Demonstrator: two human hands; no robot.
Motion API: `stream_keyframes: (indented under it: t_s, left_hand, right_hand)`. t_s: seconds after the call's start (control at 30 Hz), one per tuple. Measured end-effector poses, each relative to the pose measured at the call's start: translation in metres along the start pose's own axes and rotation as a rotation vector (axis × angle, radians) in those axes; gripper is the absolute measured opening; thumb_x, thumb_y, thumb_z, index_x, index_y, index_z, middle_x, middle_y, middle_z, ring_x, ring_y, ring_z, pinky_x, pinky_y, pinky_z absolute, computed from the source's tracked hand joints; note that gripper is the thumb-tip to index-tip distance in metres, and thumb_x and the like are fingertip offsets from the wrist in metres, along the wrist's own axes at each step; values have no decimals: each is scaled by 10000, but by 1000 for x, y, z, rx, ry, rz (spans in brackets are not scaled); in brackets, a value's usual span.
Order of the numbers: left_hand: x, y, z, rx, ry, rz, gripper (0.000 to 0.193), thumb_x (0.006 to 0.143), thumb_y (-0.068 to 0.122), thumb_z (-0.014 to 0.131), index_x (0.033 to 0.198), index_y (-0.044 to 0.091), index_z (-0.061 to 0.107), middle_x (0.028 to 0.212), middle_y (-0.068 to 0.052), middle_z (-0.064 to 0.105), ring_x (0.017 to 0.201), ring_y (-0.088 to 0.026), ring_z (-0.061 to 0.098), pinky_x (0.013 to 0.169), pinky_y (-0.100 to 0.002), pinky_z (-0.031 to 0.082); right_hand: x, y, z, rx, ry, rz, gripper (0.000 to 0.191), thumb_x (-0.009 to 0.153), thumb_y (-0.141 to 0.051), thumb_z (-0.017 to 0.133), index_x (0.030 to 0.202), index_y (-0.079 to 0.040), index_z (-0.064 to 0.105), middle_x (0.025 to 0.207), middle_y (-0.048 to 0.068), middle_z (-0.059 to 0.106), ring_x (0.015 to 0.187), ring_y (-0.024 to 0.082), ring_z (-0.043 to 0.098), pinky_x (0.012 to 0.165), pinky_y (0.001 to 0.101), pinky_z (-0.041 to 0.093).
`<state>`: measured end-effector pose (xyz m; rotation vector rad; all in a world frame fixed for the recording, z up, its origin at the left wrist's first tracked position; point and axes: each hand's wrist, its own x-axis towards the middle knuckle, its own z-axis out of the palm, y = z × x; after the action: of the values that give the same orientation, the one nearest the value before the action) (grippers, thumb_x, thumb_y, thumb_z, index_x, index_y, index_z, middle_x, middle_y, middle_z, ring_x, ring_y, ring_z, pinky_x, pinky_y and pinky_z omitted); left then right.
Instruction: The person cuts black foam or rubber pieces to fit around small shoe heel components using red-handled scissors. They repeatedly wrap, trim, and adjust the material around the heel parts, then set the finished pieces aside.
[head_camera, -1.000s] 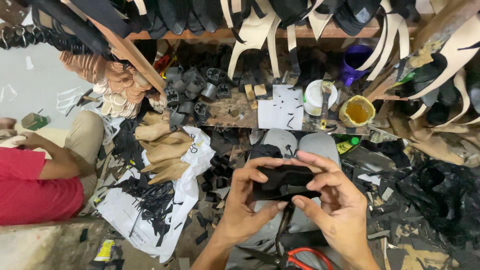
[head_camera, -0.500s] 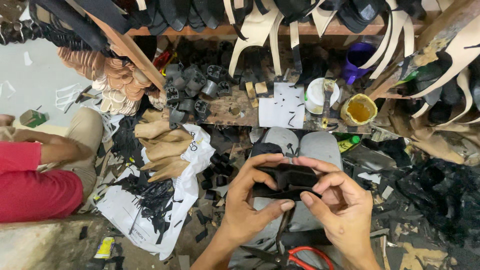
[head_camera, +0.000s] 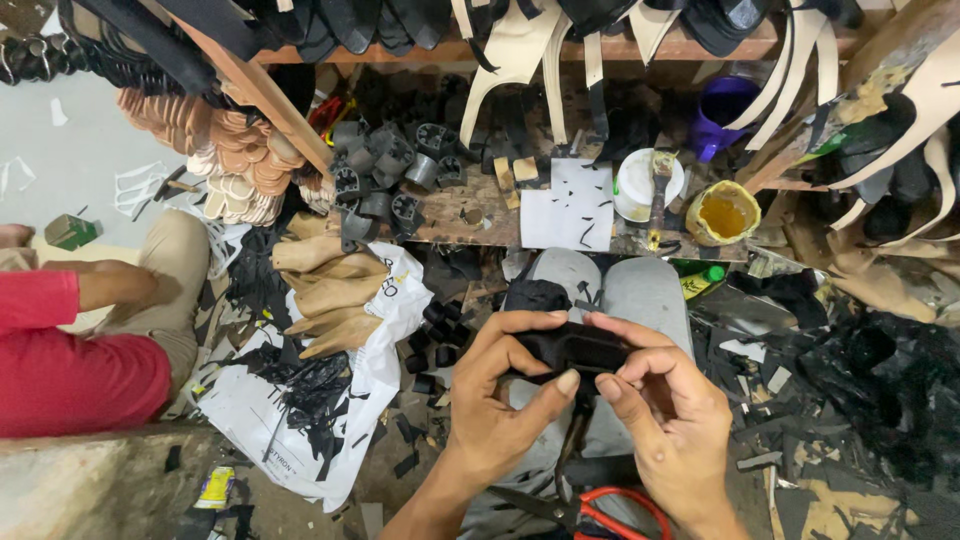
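Both of my hands hold a small black shoe piece (head_camera: 577, 347) over my lap. My left hand (head_camera: 497, 400) grips its left side, thumb underneath and fingers curled over the top. My right hand (head_camera: 672, 412) pinches its right side with thumb and forefinger. Thin black straps hang down from the piece between my hands. My grey trousers (head_camera: 630, 290) show behind it. Red-handled scissors (head_camera: 612, 512) lie just below my wrists.
A low wooden bench (head_camera: 480, 215) holds black heel blocks, a white sheet, a white cup and a yellow glue pot (head_camera: 722, 213). Wooden shoe lasts (head_camera: 335, 295) lie on a white bag at left. A person in a red shirt (head_camera: 60, 360) sits at far left. Black scraps cover the floor.
My hands have shifted slightly on the black piece, fingers working along its edge. The person at left has barely moved.
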<state>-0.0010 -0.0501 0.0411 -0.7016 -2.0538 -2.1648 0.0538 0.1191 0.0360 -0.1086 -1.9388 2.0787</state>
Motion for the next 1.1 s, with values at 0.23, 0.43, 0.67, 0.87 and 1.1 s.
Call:
stream_keyframes:
  t_s: [0.23,0.43,0.67,0.87,1.1]
  left_hand:
    - [-3,-9,2,-124,23,-174,204,871,-4,780,826,11,581,1281,-158,637,1051,-158,633,891,-289,522]
    - [-4,-10,2,-156,52,-130,211,913,-6,741,855,4,539,1287,-181,640,1164,-209,649,964,-318,529]
    - [-10,-5,6,-44,88,7,234,949,-28,712,885,18,492,1286,-200,648,1198,-254,669,1015,-338,528]
    - [-13,-8,14,-21,147,-6,245,943,-52,709,866,10,485,1231,-191,656,1146,-241,682,987,-337,543]
    - [-13,-19,20,-15,201,-43,236,904,-63,722,809,-3,515,1190,-187,677,1068,-211,670,922,-312,522]
  right_hand:
    - [1,4,5,-33,32,68,71,957,-10,657,936,-26,591,1341,192,710,1067,162,664,889,289,537]
    - [-1,8,6,37,-16,-24,80,953,-7,661,970,-18,583,1342,200,660,1171,172,660,996,301,536]
    - [-3,5,8,-58,17,46,88,925,-4,680,943,-14,594,1332,185,699,1052,155,670,873,284,553]
    - [-3,6,10,-22,6,-17,78,920,50,697,927,19,626,1321,208,701,1137,198,689,949,310,561]
    - [5,8,8,52,-7,137,345,809,70,739,1130,1,634,1272,178,698,1151,217,681,965,342,557]
